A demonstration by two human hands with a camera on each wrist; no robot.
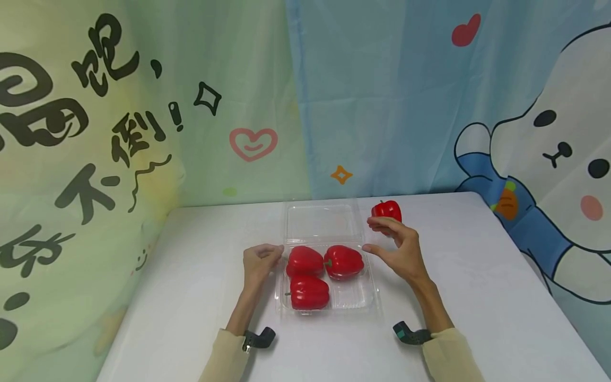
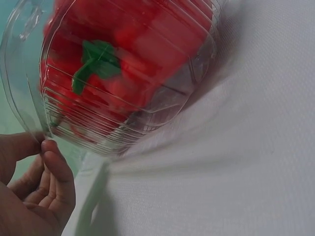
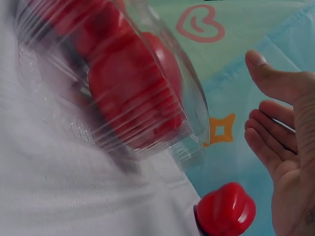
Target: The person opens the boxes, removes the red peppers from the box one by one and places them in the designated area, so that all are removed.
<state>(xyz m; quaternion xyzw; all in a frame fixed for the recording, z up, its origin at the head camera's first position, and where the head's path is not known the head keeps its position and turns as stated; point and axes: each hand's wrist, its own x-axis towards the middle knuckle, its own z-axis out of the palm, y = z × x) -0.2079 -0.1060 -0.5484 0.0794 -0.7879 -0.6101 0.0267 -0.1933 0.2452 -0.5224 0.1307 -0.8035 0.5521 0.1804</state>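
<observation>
The see-through box (image 1: 350, 296) sits on the white surface (image 1: 191, 318), between the left grip (image 1: 260, 262) and the right grip (image 1: 402, 255). Its lid (image 1: 324, 222) is folded back, so box and lid together make one long shape that runs straight away from the person, with the lid end past the left grip. The left grip has thumb and finger pinched together on the box's rim, near the back left corner. The right grip is spread, with a wide gap between thumb and fingers, beside the box's right edge.

Three peppers lie in the box, to the right of the left grip. The back left pepper (image 1: 304, 261) is nearest to it. The front pepper (image 1: 309, 293) is longer from left to right, and its stem points left. The right pepper (image 1: 345, 262) lies the same way, its stem pointing left too. A fourth pepper (image 1: 389, 208) is on the surface just past the right grip, which hides some of it.

All four are bright red and shiny with bumpy sides (the left wrist view shows a bent green stem up close). The box is thin, with many ridges down its walls.
</observation>
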